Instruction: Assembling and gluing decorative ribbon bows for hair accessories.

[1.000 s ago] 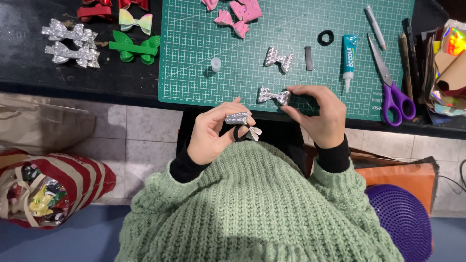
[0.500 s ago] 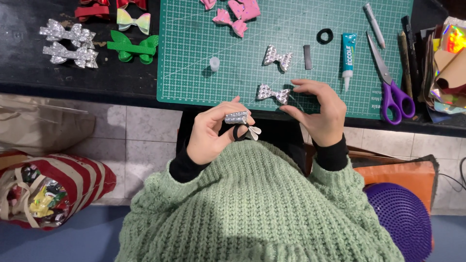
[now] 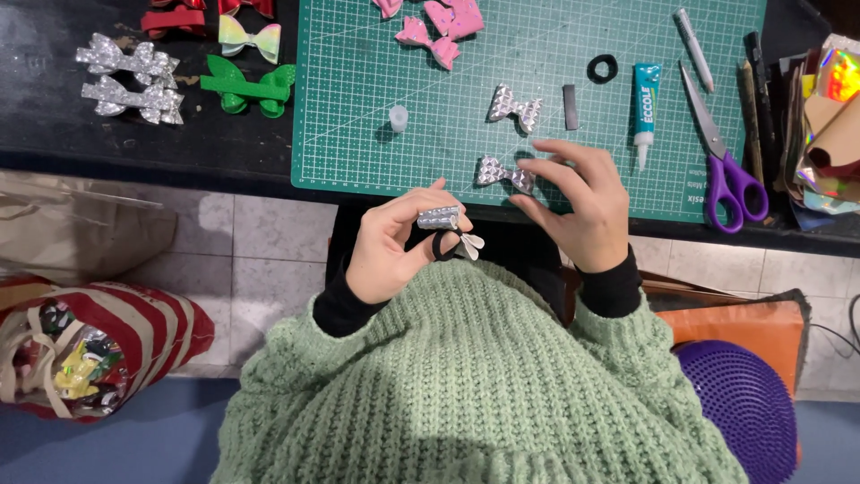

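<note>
**Silver bows in both hands at the edge of the green mat**

The left hand [image 3: 394,246] was curled around a small silver bow piece [image 3: 439,218] with a black elastic loop [image 3: 443,246] under it, thumb and fingertips pinching the bundle just below the table edge, over the lap of a green knitted sweater [image 3: 475,385]. The right hand [image 3: 582,202] lay at about 2 o'clock from the left, its fingers bent and its fingertips gripping one end of a silver studded bow [image 3: 503,173] that rested on the near edge of the green cutting mat [image 3: 358,134].

A second silver bow [image 3: 515,108] lay on the mat at 12 o'clock from the held one, with a short dark strip [image 3: 571,94] just beside it at 3 o'clock. A small clear cap [image 3: 399,117] stood at 9 o'clock from that bow. A black ring [image 3: 603,68] and a tube of glue [image 3: 644,100] lay further to 2 o'clock, then a grey pen [image 3: 694,47] and purple-handled scissors [image 3: 726,161]. Pink bows [image 3: 439,31] sat at the mat's far edge.

Off the mat, at 9 to 10 o'clock, lay a green bow [image 3: 246,87], a pastel bow [image 3: 249,38], red bows [image 3: 175,18] and two glittery silver bows [image 3: 130,76]. A red striped bag [image 3: 134,323] stood on the floor at 8 o'clock, a purple cushion [image 3: 743,403] at 4 o'clock.
</note>
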